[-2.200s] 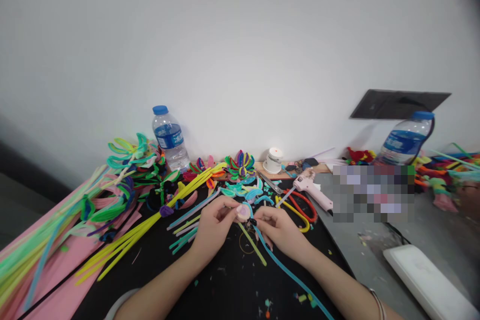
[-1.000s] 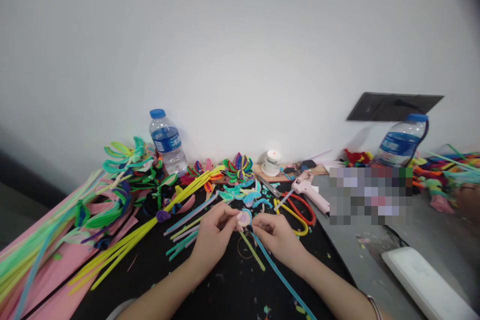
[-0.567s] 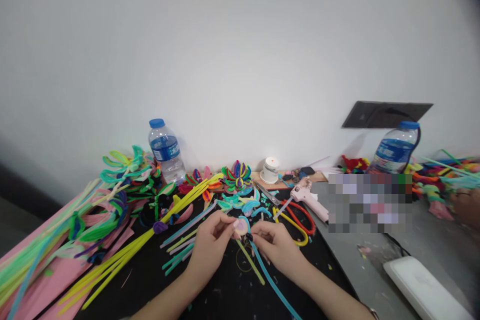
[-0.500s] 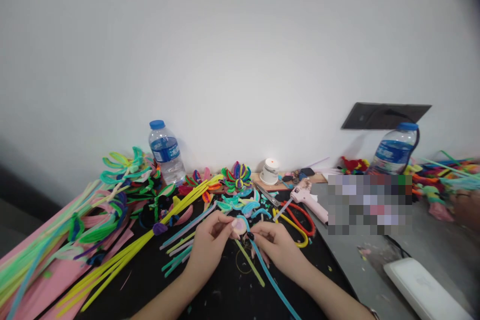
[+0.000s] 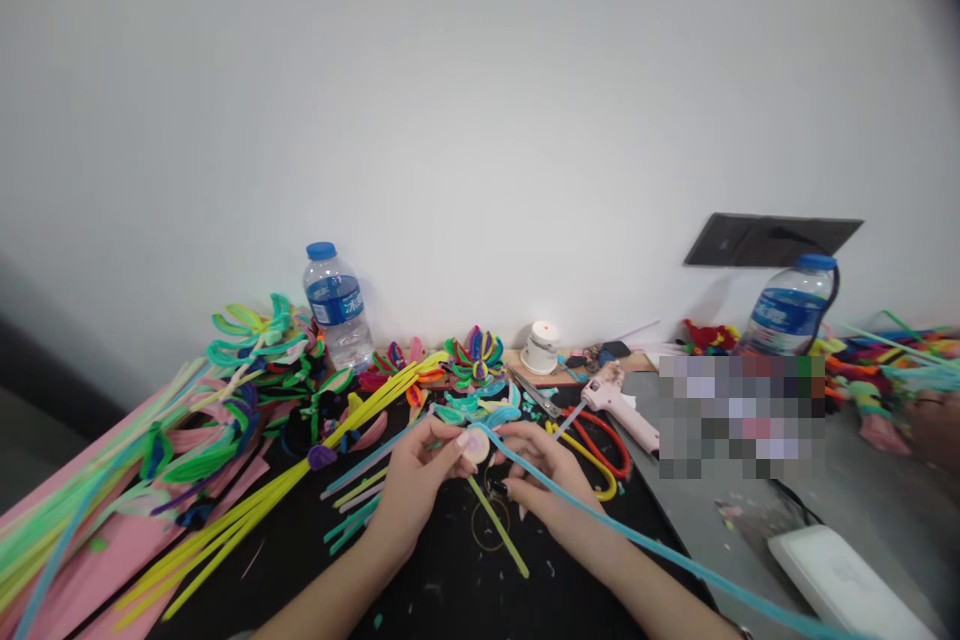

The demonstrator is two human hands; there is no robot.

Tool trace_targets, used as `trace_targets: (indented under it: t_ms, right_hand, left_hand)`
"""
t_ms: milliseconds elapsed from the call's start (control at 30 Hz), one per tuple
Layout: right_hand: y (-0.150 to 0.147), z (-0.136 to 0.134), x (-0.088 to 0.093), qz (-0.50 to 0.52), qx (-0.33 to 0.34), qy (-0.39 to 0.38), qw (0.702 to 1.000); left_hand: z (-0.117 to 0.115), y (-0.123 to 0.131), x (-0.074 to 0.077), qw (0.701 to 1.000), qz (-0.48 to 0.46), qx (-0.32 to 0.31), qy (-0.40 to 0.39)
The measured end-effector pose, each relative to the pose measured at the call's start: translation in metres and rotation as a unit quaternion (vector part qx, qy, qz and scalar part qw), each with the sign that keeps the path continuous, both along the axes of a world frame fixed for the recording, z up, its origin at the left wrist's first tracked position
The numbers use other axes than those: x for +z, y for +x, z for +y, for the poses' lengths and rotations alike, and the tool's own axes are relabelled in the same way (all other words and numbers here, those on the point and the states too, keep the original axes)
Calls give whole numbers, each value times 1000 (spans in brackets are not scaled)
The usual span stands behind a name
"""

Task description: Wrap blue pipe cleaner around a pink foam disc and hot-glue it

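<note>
Between the thumb and fingers of my left hand is a small round disc, pale cream with a lilac middle, apparently coiled pipe cleaner. A blue pipe cleaner starts at the disc's upper edge and runs across my right hand to the lower right. My right hand is beside the disc, thumb and index finger apart, the index fingertip close to the blue strand. Below the disc a yellow-green pipe cleaner slants down; whether it joins the disc is hidden by my fingers.
Bundled yellow pipe cleaners and looped pipe-cleaner flowers are around the left and back. Scissors, a pink glue gun, a white spool and a water bottle stand or lie behind. A white device is at right.
The blue pipe cleaner's loose length has swung from hanging downward to stretching right over my right hand. My right thumb and index finger have parted. My left hand keeps the disc.
</note>
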State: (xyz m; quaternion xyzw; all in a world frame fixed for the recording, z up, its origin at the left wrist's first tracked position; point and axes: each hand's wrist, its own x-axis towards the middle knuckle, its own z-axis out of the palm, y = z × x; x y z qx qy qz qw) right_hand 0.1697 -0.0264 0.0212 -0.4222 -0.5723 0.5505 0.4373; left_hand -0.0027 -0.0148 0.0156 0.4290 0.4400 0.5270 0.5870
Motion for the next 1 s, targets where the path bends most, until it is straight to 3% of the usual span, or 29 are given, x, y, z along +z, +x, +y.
trace_targets:
  t_ms: [200, 800, 1000]
  right_hand:
    - [3, -3, -2, -66, -20, 76, 995]
    - [11, 2, 9, -141, -46, 249, 957]
    - [11, 2, 10, -150, -45, 264, 952]
  left_hand:
    - [-2, 4, 3, 999, 15, -50, 14]
    - [-2, 4, 5, 997, 26, -75, 0]
    - [-2, 4, 5, 997, 32, -71, -7]
